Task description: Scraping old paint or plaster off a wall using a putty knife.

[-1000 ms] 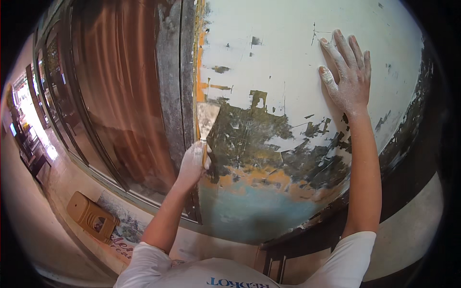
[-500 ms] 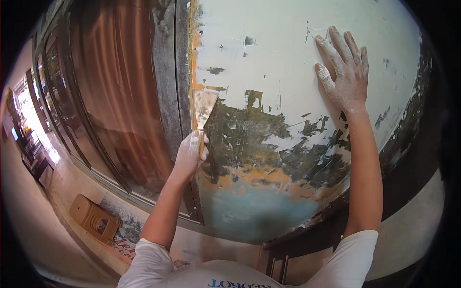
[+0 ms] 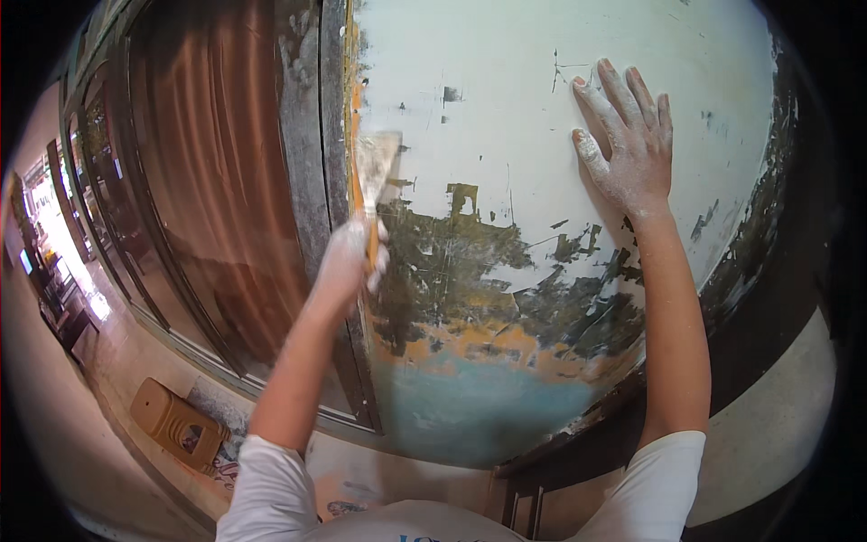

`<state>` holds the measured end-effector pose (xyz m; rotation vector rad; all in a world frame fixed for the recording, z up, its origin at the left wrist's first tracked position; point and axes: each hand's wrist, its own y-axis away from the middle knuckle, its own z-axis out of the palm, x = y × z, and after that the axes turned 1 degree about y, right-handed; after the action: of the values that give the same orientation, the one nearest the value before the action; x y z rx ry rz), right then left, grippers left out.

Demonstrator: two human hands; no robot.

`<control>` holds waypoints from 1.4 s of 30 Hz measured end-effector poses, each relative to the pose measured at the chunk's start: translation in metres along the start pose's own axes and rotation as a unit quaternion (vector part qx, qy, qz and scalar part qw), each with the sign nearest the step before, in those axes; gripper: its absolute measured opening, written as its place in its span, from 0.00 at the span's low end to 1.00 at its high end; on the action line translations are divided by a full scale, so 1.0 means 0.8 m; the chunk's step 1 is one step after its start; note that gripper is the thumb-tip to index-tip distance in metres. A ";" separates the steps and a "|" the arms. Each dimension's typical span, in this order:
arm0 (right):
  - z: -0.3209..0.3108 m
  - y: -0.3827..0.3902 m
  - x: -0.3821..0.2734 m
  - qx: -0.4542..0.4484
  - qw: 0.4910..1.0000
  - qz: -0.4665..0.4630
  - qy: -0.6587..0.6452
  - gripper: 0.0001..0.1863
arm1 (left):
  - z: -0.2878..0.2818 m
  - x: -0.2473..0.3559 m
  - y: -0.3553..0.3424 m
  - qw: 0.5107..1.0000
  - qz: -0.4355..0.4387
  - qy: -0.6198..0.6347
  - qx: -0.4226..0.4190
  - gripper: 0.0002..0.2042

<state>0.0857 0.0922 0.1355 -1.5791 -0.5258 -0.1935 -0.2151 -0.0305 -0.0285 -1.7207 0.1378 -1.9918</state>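
My left hand (image 3: 350, 257), dusted white, is closed around the handle of a putty knife (image 3: 376, 167). The knife's broad blade points up and lies over the left edge of the wall panel, close to the wooden frame; it is slightly blurred. My right hand (image 3: 632, 163) rests with its fingers spread on the pale upper part of the wall (image 3: 488, 99), and white powder coats its fingers. Between and below the hands the pale coat ends in ragged dark patches (image 3: 442, 262), with orange spots and a blue-green band (image 3: 479, 402) lower down.
At the left stands a dark wooden frame (image 3: 307, 117) beside glass with a brown curtain (image 3: 208, 154) behind it. A brown plastic stool (image 3: 176, 420) lies on the floor at the lower left. Dark trim (image 3: 768, 271) borders the wall at the right.
My left hand has moved the putty knife upward along the panel's left edge. The right hand stays at the same spot on the wall; the whole view has shifted slightly.
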 end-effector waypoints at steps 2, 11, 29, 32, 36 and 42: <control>-0.007 -0.004 -0.004 0.007 1.000 -0.006 -0.010 0.28 | 0.002 0.061 -0.026 0.999 0.019 -0.042 0.011 0.20; 0.001 0.012 0.004 0.003 1.000 0.005 -0.018 0.28 | 0.024 -0.089 0.028 0.998 -0.057 -0.005 -0.003 0.17; 0.004 0.052 -0.013 0.014 0.999 0.019 -0.047 0.29 | 0.092 -0.218 0.137 0.982 -0.055 -0.173 -0.053 0.18; 0.006 0.069 -0.018 -0.015 0.997 0.022 -0.070 0.30 | 0.088 -0.187 0.113 0.977 -0.044 -0.203 -0.038 0.18; 0.002 0.083 -0.020 -0.041 0.995 0.029 -0.086 0.31 | 0.084 -0.141 0.097 0.954 0.020 -0.295 -0.046 0.16; 0.008 0.113 -0.021 -0.043 0.994 0.015 -0.095 0.30 | 0.040 -0.082 0.081 0.893 0.007 -0.450 -0.002 0.14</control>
<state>0.1101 0.0955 0.0465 -1.6993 -0.6483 -0.0422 -0.1603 -0.0512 -0.1070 -2.4323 -0.1675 -0.9999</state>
